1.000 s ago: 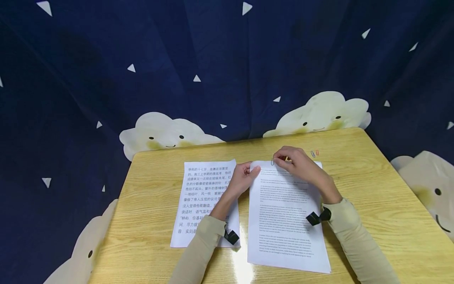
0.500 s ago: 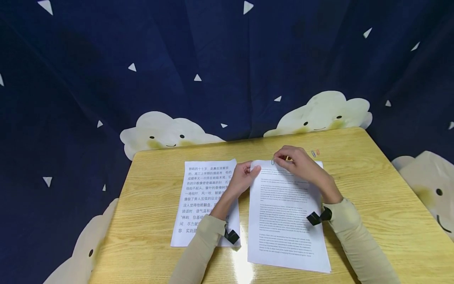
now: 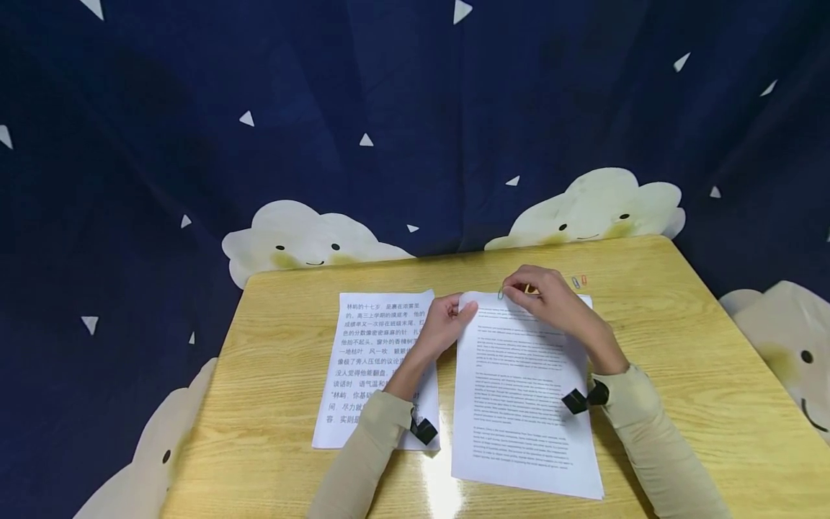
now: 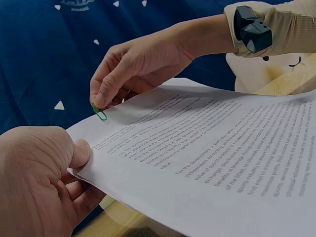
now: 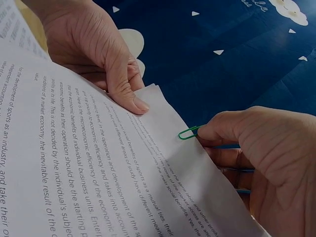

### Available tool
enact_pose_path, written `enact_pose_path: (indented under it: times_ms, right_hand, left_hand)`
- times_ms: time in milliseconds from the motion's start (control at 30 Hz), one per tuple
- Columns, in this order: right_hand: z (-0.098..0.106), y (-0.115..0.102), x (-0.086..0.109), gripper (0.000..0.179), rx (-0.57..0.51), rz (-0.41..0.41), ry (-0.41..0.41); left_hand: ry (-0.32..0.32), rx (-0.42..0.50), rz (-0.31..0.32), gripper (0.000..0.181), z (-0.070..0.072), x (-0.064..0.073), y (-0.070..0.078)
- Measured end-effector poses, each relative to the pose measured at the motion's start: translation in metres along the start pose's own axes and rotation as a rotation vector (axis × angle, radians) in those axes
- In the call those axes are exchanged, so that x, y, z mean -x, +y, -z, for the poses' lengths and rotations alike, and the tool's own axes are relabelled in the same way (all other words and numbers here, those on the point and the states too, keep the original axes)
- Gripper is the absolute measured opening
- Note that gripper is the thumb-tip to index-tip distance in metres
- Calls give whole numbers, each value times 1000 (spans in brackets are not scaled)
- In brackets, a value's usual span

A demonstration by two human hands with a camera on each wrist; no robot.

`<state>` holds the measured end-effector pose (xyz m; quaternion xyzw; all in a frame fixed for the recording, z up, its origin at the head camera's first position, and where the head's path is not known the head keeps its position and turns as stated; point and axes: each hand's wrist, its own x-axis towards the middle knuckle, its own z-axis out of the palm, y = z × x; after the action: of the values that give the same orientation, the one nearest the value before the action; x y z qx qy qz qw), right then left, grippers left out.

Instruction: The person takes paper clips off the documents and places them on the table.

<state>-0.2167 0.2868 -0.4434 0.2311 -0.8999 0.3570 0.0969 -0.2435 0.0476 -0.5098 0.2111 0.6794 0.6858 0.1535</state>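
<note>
My left hand (image 3: 447, 324) grips the top left corner of a stack of printed sheets (image 3: 519, 404), thumb on top and fingers curled beneath, as the left wrist view shows. At the stack's top edge my right hand (image 3: 551, 299) pinches a green paper clip (image 5: 187, 133) between thumb and forefinger. The looped end of the clip lies over the face of the top sheet, and its other end is hidden by the fingertips. In the left wrist view the upper part of the stack is lifted and bends slightly.
Left of the stack, a second pile of paper with large Chinese print (image 3: 369, 360) lies on the wooden table (image 3: 272, 404), partly under my left forearm. Beyond my right hand lie a blue paper clip (image 3: 575, 282) and a red paper clip (image 3: 583, 280). A dark blue curtain (image 3: 415, 94) hangs behind the table.
The head view has shifted slightly. Both hands keep their places at the top of the stack, with the clip still pinched at its edge.
</note>
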Motion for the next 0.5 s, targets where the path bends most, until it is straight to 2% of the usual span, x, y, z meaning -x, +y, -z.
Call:
enact_pose_path:
  times_ms: [500]
  right_hand:
    - [-1,0,0,9,-9,-6,19]
  left_hand:
    - [7,2,3,26,0,0,3]
